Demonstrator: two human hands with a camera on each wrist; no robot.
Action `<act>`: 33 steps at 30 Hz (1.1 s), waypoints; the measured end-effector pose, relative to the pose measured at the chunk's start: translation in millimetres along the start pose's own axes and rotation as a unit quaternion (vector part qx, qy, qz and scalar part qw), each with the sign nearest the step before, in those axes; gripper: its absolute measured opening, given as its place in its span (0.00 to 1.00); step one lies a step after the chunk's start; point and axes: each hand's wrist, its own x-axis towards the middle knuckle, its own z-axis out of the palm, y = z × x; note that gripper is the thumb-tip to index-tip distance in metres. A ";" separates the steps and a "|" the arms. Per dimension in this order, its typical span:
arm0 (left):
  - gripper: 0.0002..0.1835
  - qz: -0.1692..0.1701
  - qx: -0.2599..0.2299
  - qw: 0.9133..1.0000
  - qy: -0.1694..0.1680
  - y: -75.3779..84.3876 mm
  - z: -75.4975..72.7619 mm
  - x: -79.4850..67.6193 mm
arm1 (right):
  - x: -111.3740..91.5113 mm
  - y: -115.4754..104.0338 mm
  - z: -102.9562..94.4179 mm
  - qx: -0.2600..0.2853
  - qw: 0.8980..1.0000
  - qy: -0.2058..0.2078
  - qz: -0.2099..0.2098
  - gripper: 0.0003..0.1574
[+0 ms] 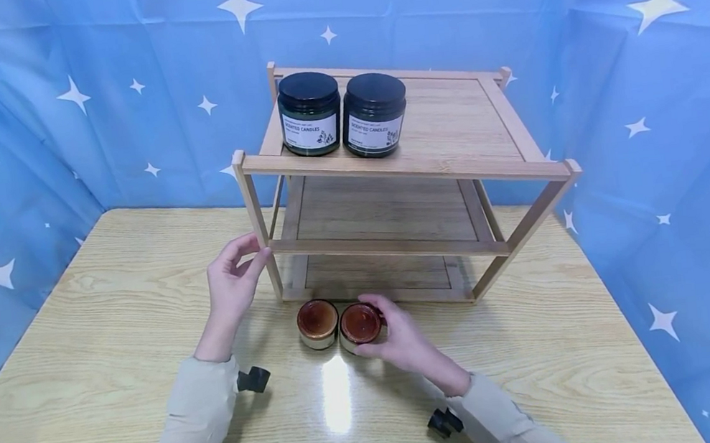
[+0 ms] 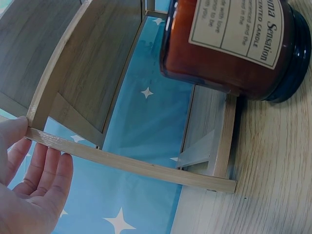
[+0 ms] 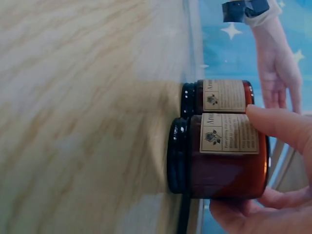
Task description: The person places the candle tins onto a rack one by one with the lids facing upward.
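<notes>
My left hand [image 1: 233,274] is at the left front post of a three-tier wooden shelf [image 1: 409,244], thumb on one side and fingers on the other. At the shelf's front foot, two amber candle jars stand upside down on their dark lids, side by side. My right hand [image 1: 399,336] grips the right amber candle jar [image 3: 229,170] between thumb and fingers, by its upper part. Beside it, the left amber candle jar [image 1: 317,323] is untouched. Cream labels show on both in the right wrist view.
Two dark green scented candle jars [image 1: 310,114] with black lids stand on the left of the top tier. The light wood table [image 1: 113,333] carries the shelf. A blue star-patterned cloth [image 1: 153,91] hangs behind and at both sides.
</notes>
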 end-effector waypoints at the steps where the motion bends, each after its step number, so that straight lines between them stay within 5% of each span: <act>1: 0.12 0.000 0.000 1.000 0.000 0.1 0.0 0.0 | 0.1 0.8 0.8 -0.003 1.000 -0.001 0.001 0.48; 33: 0.13 0.002 0.004 1.000 -0.001 0.5 -0.4 -0.1 | 0.5 5.4 -0.2 -0.007 0.999 0.032 0.001 0.43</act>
